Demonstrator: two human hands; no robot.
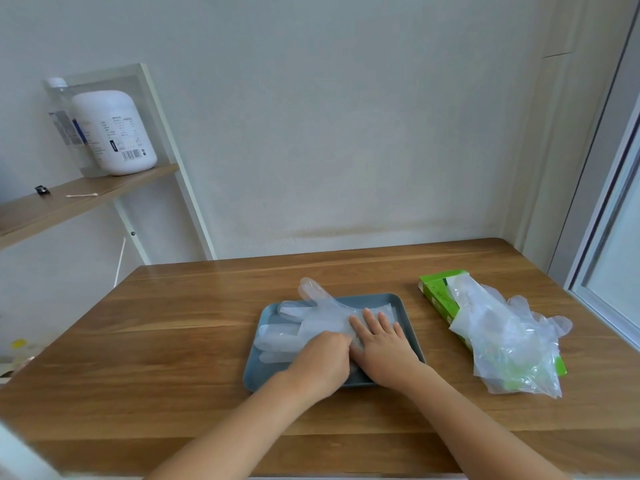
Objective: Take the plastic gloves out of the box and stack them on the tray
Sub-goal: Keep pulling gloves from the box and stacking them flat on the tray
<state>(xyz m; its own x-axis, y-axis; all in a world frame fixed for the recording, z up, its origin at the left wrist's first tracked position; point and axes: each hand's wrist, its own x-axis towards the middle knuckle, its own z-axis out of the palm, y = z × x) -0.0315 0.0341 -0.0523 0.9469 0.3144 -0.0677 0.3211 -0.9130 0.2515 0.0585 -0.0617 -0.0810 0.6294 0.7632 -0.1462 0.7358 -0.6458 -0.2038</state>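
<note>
Flat and straight-fingered, the right hand (pixel 381 344) presses the gloves (pixel 311 317) on the tray (pixel 263 375); the left hand (pixel 322 358) lies curled on them, whether pinching I cannot tell; several are stacked, 1 reaching over the far rim; a bunch (pixel 509 341) spills from the box (pixel 438 296) at right, so the task looks partly done.

so the tray (pixel 398 303) is a muted blue-grey, the gloves (pixel 311 318) on it are see-through milky plastic, the box (pixel 437 295) is bright green, the table (pixel 173 341) is warm brown woodgrain, and the jug (pixel 114 133) on the shelf is white.
</note>
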